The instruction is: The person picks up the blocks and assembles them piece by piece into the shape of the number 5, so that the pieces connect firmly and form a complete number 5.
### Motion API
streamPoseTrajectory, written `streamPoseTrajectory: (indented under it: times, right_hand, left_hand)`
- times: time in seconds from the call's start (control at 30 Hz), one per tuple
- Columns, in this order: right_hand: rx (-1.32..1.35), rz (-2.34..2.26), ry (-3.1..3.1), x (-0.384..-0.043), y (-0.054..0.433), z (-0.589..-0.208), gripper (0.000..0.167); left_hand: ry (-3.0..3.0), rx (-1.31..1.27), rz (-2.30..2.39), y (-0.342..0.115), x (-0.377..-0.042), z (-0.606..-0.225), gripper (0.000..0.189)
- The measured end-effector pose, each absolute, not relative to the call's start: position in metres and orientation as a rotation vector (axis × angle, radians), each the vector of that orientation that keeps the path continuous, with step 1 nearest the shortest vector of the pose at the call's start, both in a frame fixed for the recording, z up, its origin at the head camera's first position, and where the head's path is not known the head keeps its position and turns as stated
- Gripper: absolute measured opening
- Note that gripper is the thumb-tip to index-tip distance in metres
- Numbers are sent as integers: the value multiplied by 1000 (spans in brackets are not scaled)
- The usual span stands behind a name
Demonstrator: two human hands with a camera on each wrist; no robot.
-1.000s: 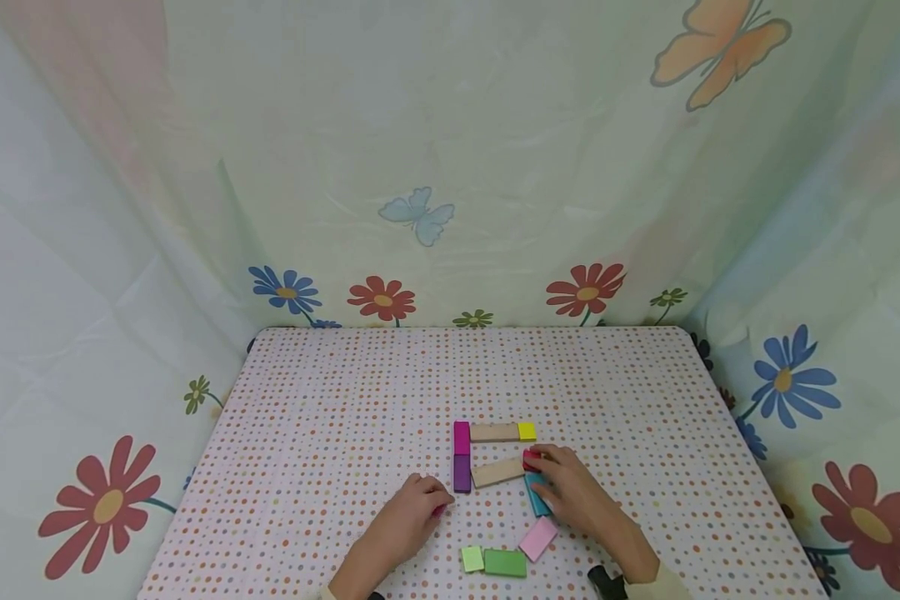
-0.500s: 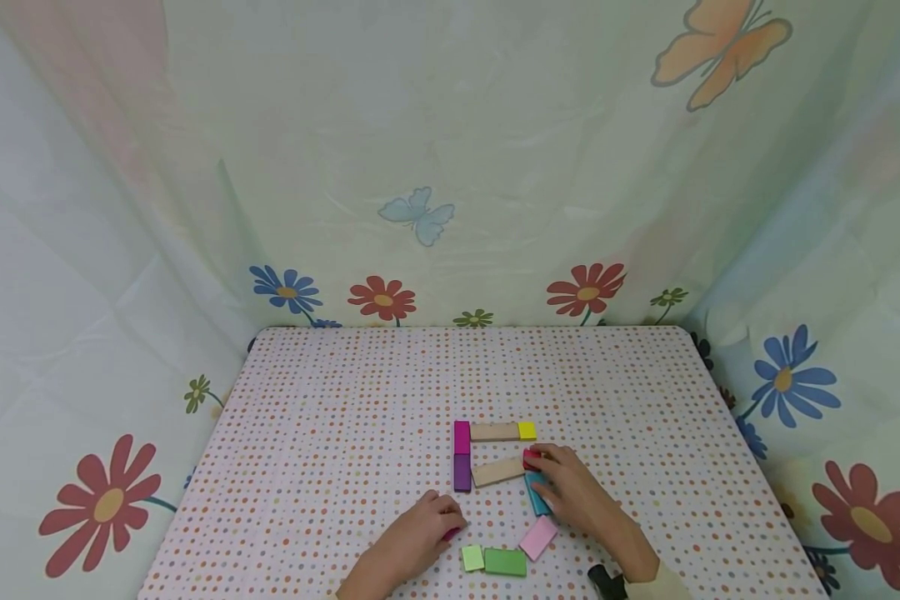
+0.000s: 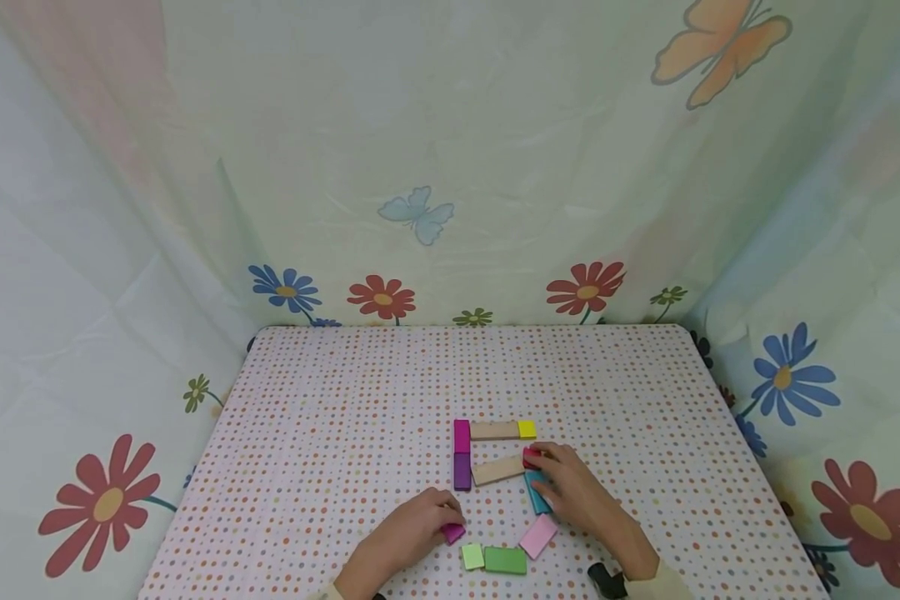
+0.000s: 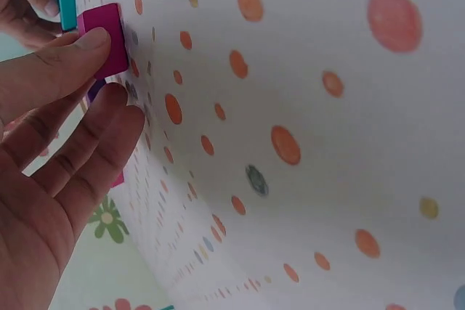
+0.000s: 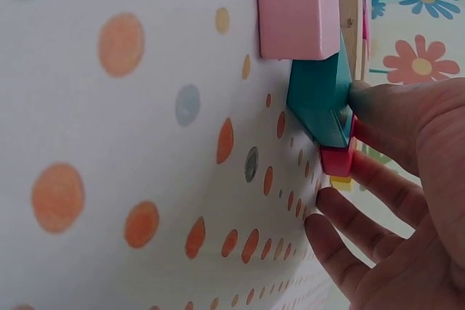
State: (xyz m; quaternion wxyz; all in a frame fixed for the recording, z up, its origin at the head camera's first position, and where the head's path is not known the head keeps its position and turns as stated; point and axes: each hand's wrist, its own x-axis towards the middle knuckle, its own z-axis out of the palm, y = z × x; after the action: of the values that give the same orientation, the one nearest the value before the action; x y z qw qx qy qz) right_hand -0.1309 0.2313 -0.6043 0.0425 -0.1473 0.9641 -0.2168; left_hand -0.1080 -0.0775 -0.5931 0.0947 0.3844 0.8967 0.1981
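My left hand [image 3: 408, 531] pinches a magenta block [image 3: 453, 533], thumb on its face in the left wrist view. It is tilted, just behind and left of a light green block [image 3: 472, 557]. My right hand [image 3: 579, 492] rests at the right side of the blocks, fingers extended. Its fingertips touch a red block [image 3: 531, 457], and its thumb lies against a teal block [image 5: 320, 92]. That teal block meets a pink block [image 3: 538, 536] in front and the red one behind. A bare wooden block [image 3: 498, 471] slants from the red block to a purple block [image 3: 462, 472].
Behind the purple block lies another magenta block [image 3: 462, 436], joined to a second wooden block [image 3: 494, 431] ending at a yellow block [image 3: 527, 430]. A green block [image 3: 505, 561] lies beside the light green one. All sit on the dotted table [image 3: 330, 400], with printed curtains around.
My left hand has moved right and slightly nearer with the magenta block, toward the light green block. More of the held block now shows. My right hand has stayed in place.
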Motion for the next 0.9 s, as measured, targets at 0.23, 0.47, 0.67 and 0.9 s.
streamPoseTrajectory:
  times: [0.23, 0.47, 0.67, 0.9]
  right_hand:
    - [-430, -668, 2940, -131, 231, -606, 42]
    - [-430, -673, 2946, -131, 231, -608, 42]
    - [-444, -676, 2949, -131, 232, -608, 41]
    - [-445, -670, 2950, -131, 231, -607, 41]
  left_hand:
    - [2663, 1204, 551, -74, -105, -597, 31]
    - [2628, 1194, 556, -71, -103, -595, 27]
    - [2652, 1230, 552, -71, -102, -597, 28]
    - [2676, 1257, 585, -75, -105, -600, 35]
